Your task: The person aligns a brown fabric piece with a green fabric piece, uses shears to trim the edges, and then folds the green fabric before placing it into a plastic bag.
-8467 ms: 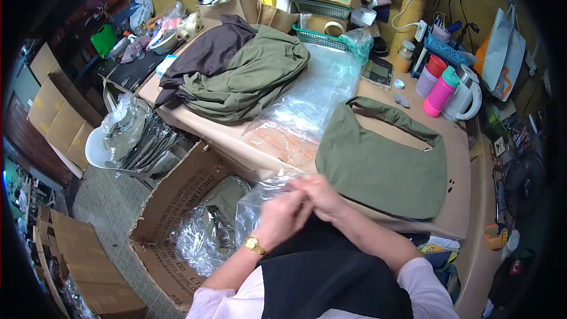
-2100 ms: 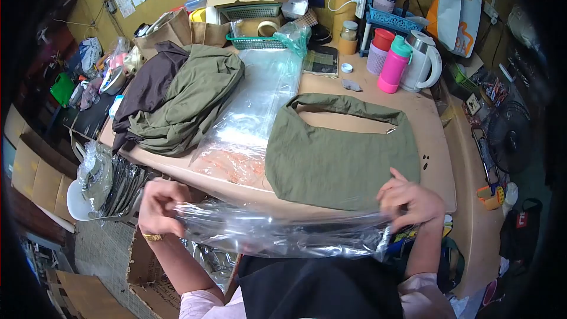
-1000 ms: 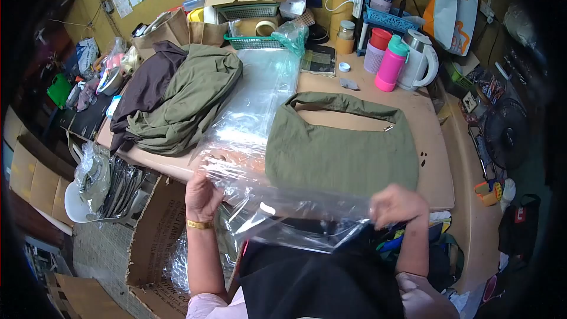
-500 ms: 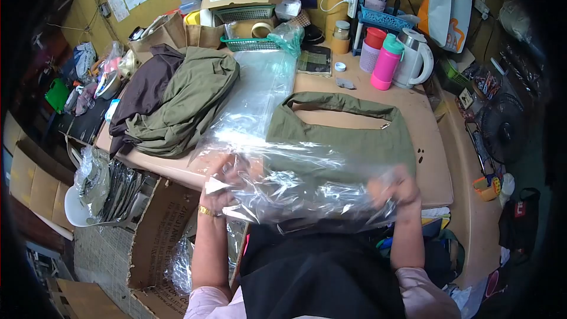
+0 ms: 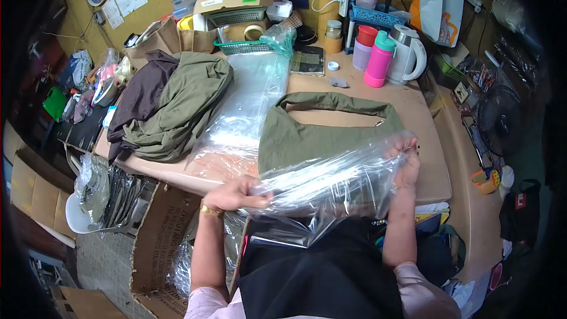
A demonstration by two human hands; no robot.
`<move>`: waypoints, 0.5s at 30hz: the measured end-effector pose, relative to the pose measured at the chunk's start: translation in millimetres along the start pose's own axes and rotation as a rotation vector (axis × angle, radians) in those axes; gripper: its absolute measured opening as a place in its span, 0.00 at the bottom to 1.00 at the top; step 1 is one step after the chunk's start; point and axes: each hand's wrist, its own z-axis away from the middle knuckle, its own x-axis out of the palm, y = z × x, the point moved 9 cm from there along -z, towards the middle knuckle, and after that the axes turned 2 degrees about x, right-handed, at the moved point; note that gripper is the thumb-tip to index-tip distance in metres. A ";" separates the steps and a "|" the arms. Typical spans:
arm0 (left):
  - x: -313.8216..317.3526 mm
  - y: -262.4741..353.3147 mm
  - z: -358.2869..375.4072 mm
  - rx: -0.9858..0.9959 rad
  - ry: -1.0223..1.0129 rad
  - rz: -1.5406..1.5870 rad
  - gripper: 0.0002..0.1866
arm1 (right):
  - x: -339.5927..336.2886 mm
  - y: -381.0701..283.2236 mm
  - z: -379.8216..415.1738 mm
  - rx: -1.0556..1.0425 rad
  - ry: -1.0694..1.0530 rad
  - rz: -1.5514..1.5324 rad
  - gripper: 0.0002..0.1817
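A clear plastic bag (image 5: 331, 186) stretches between my hands, over the table's near edge. My left hand (image 5: 236, 194) pinches its left side between thumb and fingers. Higher up, my right hand (image 5: 404, 158) grips the right side, its fingers partly behind the film. Beneath and beyond the plastic lies an olive green shoulder bag (image 5: 331, 117), flat on the table with its strap looped away from me. The clear film covers the shoulder bag's lower part. To its left rests a stack of clear plastic bags (image 5: 245, 100).
Olive and dark brown fabric bags (image 5: 177, 103) are piled at the table's left. A pink bottle (image 5: 380, 62) and a kettle (image 5: 409, 56) stand at the back right, near a green basket (image 5: 242, 47). A cardboard box (image 5: 159, 242) sits below on the left.
The clear bag has tilted, its right end raised by my right hand. My left hand has moved slightly right and down. The shoulder bag shows more of its surface.
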 end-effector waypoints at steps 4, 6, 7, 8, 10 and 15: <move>-43.5 23.2 -11.0 0.094 0.465 0.560 0.07 | 45.3 28.3 20.7 0.293 -0.638 0.171 0.10; -69.3 21.5 -4.3 0.308 0.651 1.009 0.08 | 53.8 40.8 36.0 0.255 -0.779 0.812 0.10; -68.0 26.8 -8.5 0.353 0.564 1.157 0.08 | 66.5 56.9 55.0 0.437 -0.930 0.870 0.11; -67.2 27.8 -5.8 0.349 0.562 1.157 0.08 | 68.1 70.6 77.5 0.628 -1.076 0.918 0.12; -47.6 28.0 -0.1 0.197 0.419 1.010 0.10 | 43.5 45.6 45.7 0.417 -0.586 0.335 0.11; 14.6 -2.3 -15.1 -0.205 -0.047 0.084 0.10 | 1.3 2.7 14.6 0.089 -0.208 -0.495 0.28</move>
